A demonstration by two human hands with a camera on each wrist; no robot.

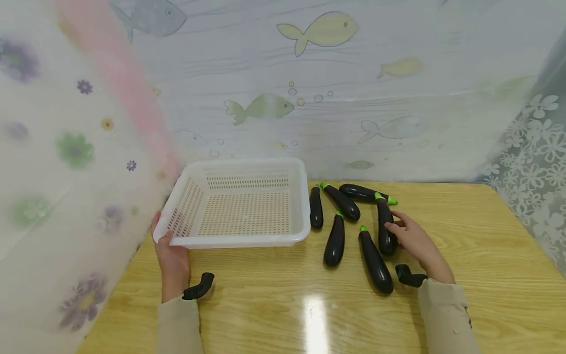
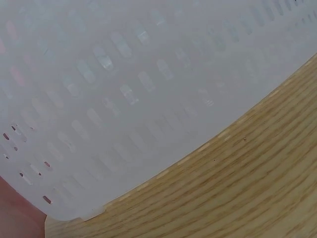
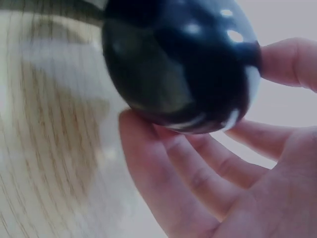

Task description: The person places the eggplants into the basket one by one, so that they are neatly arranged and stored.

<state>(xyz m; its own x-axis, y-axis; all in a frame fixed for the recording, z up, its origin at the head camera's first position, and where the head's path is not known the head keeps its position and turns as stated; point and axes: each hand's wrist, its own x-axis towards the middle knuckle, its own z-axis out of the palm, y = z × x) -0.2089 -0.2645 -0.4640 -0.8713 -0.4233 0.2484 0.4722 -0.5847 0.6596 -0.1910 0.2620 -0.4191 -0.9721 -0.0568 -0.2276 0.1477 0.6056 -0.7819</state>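
Note:
My left hand (image 1: 173, 259) grips the front left corner of a white plastic basket (image 1: 234, 241), thumb over the rim. In the left wrist view, the basket's slotted wall (image 2: 119, 94) fills most of the frame, with a bit of the hand (image 2: 17, 214) at the lower left. On the right, my right hand (image 1: 419, 244) holds a dark eggplant (image 1: 385, 228) with a green stem between thumb and fingers. Its glossy rounded end (image 3: 183, 69) shows close up in the right wrist view, with the fingers (image 3: 163, 183) under and behind it.
Several other eggplants lie right of the basket, among them one near the front (image 1: 376, 260), one in the middle (image 1: 334, 242) and one at the back (image 1: 360, 192). The wooden table (image 1: 261, 300) ends against a fish-patterned curtain (image 1: 274, 64); a flowered sheet (image 1: 57, 196) hangs at left.

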